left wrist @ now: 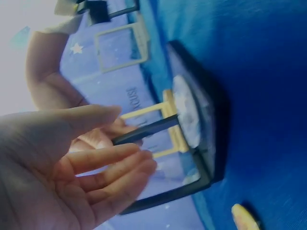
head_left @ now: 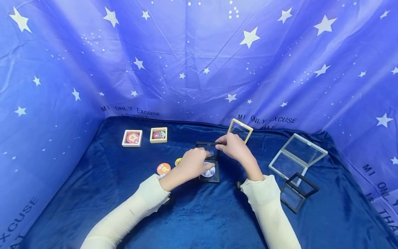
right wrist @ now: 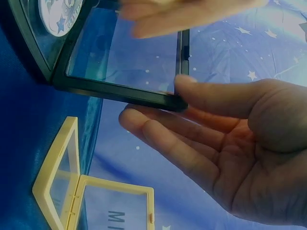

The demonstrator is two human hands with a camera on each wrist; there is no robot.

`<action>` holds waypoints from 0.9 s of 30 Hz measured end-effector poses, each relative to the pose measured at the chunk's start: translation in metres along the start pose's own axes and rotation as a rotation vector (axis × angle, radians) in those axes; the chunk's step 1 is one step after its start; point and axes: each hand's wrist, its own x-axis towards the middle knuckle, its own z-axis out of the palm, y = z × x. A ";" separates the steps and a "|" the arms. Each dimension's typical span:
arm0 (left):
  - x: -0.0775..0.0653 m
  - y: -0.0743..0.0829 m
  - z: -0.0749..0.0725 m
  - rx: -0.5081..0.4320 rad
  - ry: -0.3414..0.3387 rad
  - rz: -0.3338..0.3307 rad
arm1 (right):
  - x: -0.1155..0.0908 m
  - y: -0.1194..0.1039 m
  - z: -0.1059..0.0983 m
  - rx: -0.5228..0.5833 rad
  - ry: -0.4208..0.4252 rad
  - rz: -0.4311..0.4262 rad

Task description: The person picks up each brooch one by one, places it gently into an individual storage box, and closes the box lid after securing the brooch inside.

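A black hinged display case stands opened on the blue cloth, its clear-windowed lid raised. On the film of its lower half lies a round white-and-blue printed disc. My right hand pinches a corner of the lid between thumb and fingers, plainest in the right wrist view. Over the case hovers my left hand, its fingers loosely extended beside the lid, holding nothing. Whether they touch the lid, I cannot tell.
Left of the case lie an orange disc and a yellow disc, partly covered. Two small framed pieces, one white and one cream, sit back left. A yellow frame, a grey frame and another black frame stand opened rightward.
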 end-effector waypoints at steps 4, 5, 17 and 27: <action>0.001 -0.003 -0.013 -0.103 0.171 0.007 | 0.000 0.005 -0.003 0.050 -0.004 -0.009; 0.002 -0.004 -0.016 -0.122 0.218 0.004 | 0.000 0.006 -0.003 0.064 -0.010 -0.006; 0.009 -0.027 -0.035 -0.221 0.304 -0.184 | 0.009 0.010 -0.001 0.199 -0.134 0.074; 0.016 -0.037 -0.040 -0.377 -0.073 -0.345 | 0.013 0.024 0.000 0.291 -0.267 0.117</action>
